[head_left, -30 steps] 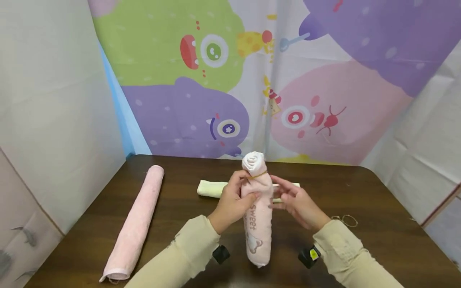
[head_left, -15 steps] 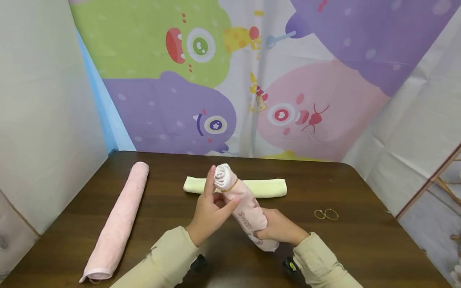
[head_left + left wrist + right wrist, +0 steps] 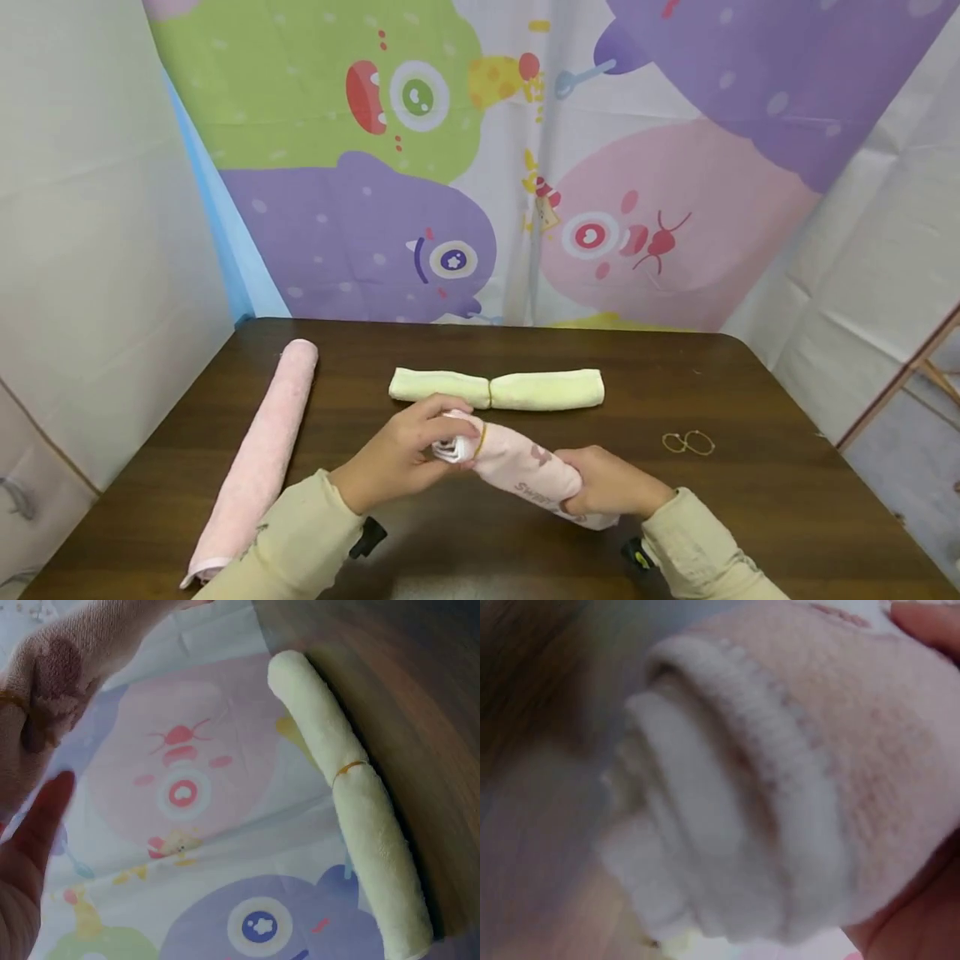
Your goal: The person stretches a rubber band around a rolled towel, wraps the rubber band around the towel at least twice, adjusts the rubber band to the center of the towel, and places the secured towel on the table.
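A rolled pale pink towel with printed lettering is held aslant over the table between both hands. My left hand has its fingers curled over the white-edged end, right beside a yellowish rubber band looped round the roll. At the other end, my right hand grips the towel with the thumb on top. The left wrist view shows the banded part of the towel above a left-hand finger. Close up in the right wrist view are the layered white edges of the towel's end.
Behind the hands lies a pale yellow rolled towel, with a rubber band round its middle. A longer pink rolled towel lies along the left. Two loose rubber bands rest on the brown table at right.
The held towel has swung from near upright to a lower slant, its banded end going left and down. My right hand has taken hold of the far end; my left hand has moved down.
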`<state>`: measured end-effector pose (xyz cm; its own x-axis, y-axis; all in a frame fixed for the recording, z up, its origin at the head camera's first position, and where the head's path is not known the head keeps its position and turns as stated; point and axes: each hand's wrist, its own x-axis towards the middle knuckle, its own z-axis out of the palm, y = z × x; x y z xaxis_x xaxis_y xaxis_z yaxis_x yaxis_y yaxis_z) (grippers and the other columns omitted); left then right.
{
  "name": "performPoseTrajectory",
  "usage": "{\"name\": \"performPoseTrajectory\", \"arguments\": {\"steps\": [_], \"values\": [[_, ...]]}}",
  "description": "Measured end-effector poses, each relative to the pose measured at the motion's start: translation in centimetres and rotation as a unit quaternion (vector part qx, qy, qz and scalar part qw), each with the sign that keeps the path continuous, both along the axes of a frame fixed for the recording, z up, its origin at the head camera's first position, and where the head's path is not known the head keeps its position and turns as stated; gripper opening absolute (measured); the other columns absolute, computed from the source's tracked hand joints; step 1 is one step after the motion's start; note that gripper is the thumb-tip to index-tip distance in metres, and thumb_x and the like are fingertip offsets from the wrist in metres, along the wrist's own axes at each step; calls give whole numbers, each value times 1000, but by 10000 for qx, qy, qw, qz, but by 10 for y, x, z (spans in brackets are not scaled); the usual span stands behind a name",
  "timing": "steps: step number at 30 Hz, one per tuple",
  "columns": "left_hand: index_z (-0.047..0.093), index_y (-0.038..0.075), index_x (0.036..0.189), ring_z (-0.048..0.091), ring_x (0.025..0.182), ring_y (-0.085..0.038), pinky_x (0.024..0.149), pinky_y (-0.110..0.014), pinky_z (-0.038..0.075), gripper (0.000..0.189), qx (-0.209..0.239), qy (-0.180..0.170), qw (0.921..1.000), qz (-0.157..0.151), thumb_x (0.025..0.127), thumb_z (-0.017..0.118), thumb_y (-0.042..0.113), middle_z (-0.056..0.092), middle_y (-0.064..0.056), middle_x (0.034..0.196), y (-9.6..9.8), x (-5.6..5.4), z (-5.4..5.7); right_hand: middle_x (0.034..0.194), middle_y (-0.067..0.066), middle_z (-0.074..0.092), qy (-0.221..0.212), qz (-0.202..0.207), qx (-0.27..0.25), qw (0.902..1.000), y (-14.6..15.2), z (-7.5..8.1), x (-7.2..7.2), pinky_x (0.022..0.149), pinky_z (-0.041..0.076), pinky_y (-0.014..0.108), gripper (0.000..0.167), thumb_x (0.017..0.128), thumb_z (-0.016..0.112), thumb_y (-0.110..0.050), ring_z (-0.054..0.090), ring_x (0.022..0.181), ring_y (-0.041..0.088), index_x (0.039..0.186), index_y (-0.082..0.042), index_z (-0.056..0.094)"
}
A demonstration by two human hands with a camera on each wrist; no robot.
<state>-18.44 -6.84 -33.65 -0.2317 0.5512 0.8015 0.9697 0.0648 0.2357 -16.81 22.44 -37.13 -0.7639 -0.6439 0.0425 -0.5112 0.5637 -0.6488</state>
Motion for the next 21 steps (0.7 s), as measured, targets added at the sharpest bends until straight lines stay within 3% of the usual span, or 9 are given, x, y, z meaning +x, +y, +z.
{"name": "performPoseTrajectory", "arguments": {"steps": [3,7,10,12,15,17,19,21], "values": [[62,7,93,61,87,-21,76,-22,50,31,165,-205,9995,-157,70,80,-4,63,-10,97,1,-1,-3,77,-8,59,-110,88,56,9999,5,3,-3,59,45,23,28,64,68,-2,49,66,3,90,-8,62],[63,4,84,59,72,-15,62,-21,48,33,862,-883,9924,36,62,79,-14,65,-11,82,3,-1,-8,77,-5,58,-492,185,-135,9985,12,4,-10,60,46,24,24,67,66,-5,51,67,5,90,-6,60],[66,-1,83,52,64,-9,52,-22,44,24,1197,-1713,9769,443,66,76,-14,66,-12,76,5,0,-8,82,-4,61,-742,212,-203,9968,14,5,-14,65,48,25,27,74,67,-10,54,72,6,98,-3,60],[69,-2,86,51,64,-6,52,-22,44,16,1162,-2387,9605,829,73,75,-9,67,-12,77,6,1,-5,91,0,62,-662,255,-331,9969,13,7,-16,70,50,26,33,82,68,-13,56,80,7,110,2,59],[70,-4,93,55,67,-7,57,-23,48,12,861,-3283,9314,1315,81,71,-1,69,-12,82,8,3,1,96,3,63,210,276,-700,9969,2,16,-16,72,49,27,36,90,66,-15,57,86,8,120,4,58],[69,-7,98,57,65,-8,56,-25,51,15,629,-3803,9130,1335,85,68,1,69,-14,82,9,5,5,97,4,64,1295,454,-985,9856,-11,24,-15,70,48,27,30,94,62,-14,57,84,9,119,2,61],[66,-10,102,58,62,-9,55,-29,53,18,420,-4182,8994,1203,88,65,1,68,-15,81,10,6,8,91,1,64,2600,573,-970,9590,-27,32,-14,67,47,26,25,97,57,-20,57,78,9,112,-4,68],[64,-12,106,58,58,-10,52,-34,54,21,252,-4437,8902,998,90,61,0,67,-16,80,11,8,11,88,-1,64,3680,751,-841,9230,-42,38,-13,65,45,26,28,99,51,-27,56,73,9,106,-10,73]]}}
